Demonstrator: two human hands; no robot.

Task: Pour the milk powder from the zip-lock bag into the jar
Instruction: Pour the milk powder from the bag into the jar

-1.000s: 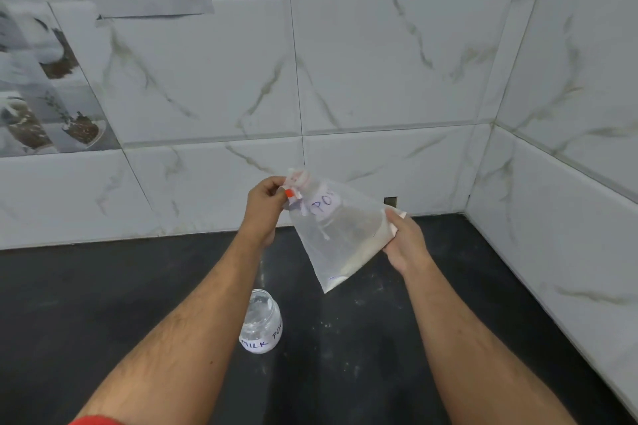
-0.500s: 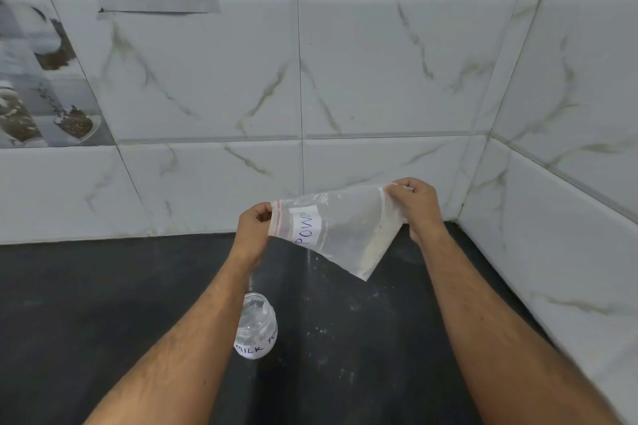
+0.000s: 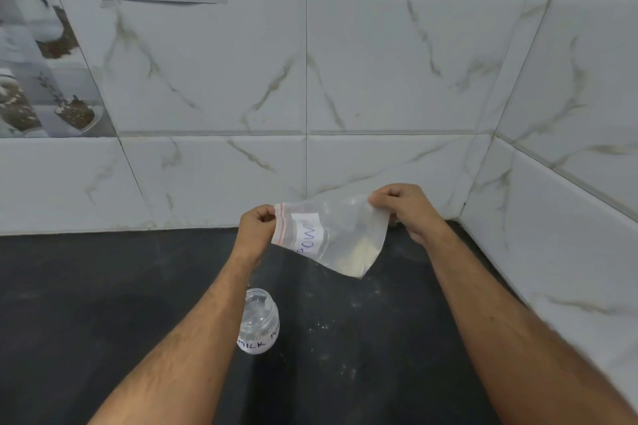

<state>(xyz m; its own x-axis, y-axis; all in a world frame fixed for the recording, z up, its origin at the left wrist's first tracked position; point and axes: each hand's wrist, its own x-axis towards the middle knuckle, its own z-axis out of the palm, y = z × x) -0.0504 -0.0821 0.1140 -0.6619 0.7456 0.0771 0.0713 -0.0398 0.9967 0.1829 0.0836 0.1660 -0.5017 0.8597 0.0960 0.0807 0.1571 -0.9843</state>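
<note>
The bag (image 3: pixel 331 238) is held in the air above the counter (image 3: pixel 379 355), pinched at its zip end by the left hand (image 3: pixel 257 229) and at the far corner by the right hand (image 3: pixel 402 209). Powder (image 3: pixel 359 257) is gathered in its lowest corner. The jar (image 3: pixel 259 321) stands open below, beside the left forearm.

I note a dark, matte worktop (image 3: pixel 103 304) meeting the tiled walls at a corner. One clear jar (image 3: pixel 259 323) stands upright on it, open-mouthed, labelled "MILK PO…". White powder specks (image 3: pixel 340 323) lie scattered just right of the jar.
</note>
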